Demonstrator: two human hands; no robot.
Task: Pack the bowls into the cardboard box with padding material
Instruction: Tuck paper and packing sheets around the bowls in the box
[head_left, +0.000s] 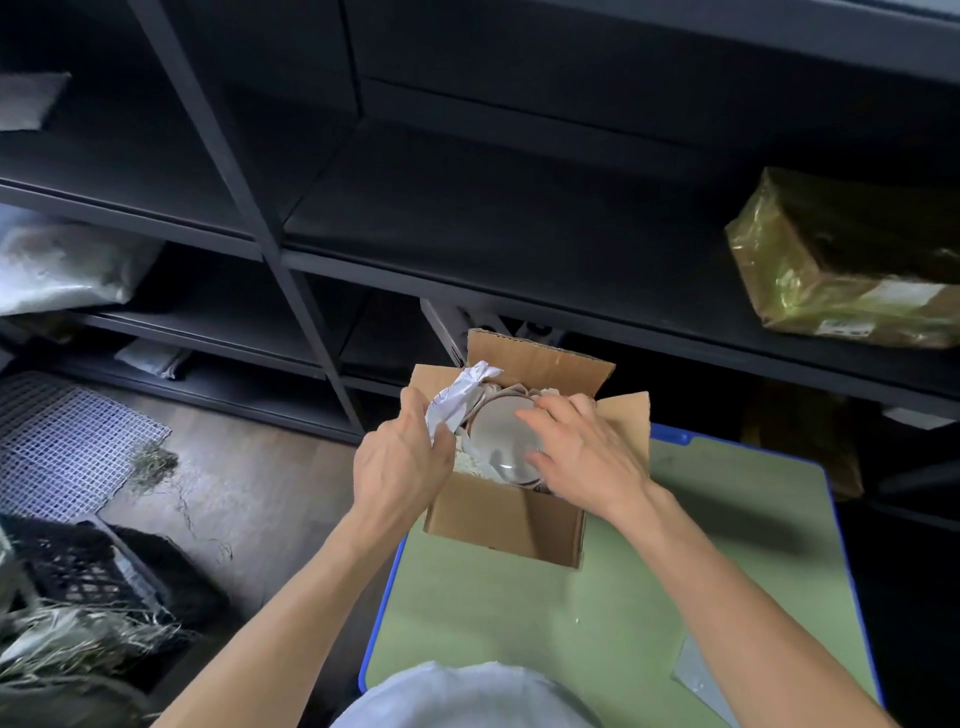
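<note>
Padding the bowl (498, 441) inside the cardboard box (506, 522).
The right hand (589, 457) lays spread, near-straight fingers on the bowl, probably to steady it. The left hand (400, 465) grips crumpled paper (460, 395) at the box's left wall, apparently to fill the side gap.

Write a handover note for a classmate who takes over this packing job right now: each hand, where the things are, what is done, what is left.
Left hand: grips the crumpled white paper at the left wall of the cardboard box.
Right hand: open, fingers resting on the bowl.
Things: the box stands on the green table with its flaps open. The bowl lies inside, with pale loose filler beside it. Whether more bowls sit beneath it I cannot tell.
Done: bowl in the box, some padding in.
Left: probably tuck the paper in beside the bowl, fill any gaps, close the flaps.
</note>
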